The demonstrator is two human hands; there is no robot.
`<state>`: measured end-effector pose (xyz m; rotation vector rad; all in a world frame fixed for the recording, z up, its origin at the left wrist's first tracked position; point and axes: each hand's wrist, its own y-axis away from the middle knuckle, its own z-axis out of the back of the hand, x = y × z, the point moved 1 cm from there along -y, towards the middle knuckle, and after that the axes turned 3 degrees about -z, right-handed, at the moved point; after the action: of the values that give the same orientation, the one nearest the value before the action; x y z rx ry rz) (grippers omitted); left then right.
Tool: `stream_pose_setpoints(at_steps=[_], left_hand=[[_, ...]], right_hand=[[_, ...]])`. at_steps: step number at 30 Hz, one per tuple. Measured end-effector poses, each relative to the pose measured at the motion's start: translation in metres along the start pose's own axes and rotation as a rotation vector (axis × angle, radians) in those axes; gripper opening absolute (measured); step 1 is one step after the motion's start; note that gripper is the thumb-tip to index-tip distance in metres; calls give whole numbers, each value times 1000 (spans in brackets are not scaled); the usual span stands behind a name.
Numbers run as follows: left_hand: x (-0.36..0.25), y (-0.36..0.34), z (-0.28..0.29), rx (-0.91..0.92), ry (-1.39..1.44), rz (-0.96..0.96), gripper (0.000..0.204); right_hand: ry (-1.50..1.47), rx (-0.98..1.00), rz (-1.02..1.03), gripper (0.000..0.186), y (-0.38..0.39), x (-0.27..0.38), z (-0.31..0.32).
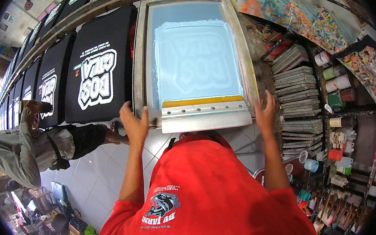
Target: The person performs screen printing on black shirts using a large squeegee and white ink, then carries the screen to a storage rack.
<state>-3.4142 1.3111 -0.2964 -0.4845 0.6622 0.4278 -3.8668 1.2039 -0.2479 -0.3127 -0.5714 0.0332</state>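
Observation:
A wooden silk-screen frame [140,61] lies in front of me, with light-blue mesh [180,13] stretched across it. White ink [164,35] coats much of the mesh, and pale lettering shows through. Across its near end rests a wide squeegee [205,116] with a metal handle and a yellow blade. Beside the frame's near left corner is my left hand [135,124], thumb and fingers spread around nothing. My right hand [265,113], also open with fingers apart, is by the near right side. Neither hand grips the squeegee; whether either touches the frame's edge I cannot tell.
Black shirts [94,76] with white prints lie on boards in a row to the left. Another person [44,148] stands there, holding a camera-like object [39,106]. Stacked flat frames [298,86] and paint pots [337,83] line the right. White tiles [91,176] cover the floor.

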Motion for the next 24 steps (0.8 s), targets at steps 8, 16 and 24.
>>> stream_pose_setpoints(at_steps=[8, 16, 24], left_hand=[[25, -27, -8, 280, 225, 460, 55], [19, -17, 36, 290, 197, 374, 55], [12, -13, 97, 506, 473, 163, 46]], right_hand=[[-29, 197, -405, 66, -30, -9, -32], [-95, 140, -471, 68, 14, 22, 14], [-96, -209, -617, 67, 180, 52, 82]])
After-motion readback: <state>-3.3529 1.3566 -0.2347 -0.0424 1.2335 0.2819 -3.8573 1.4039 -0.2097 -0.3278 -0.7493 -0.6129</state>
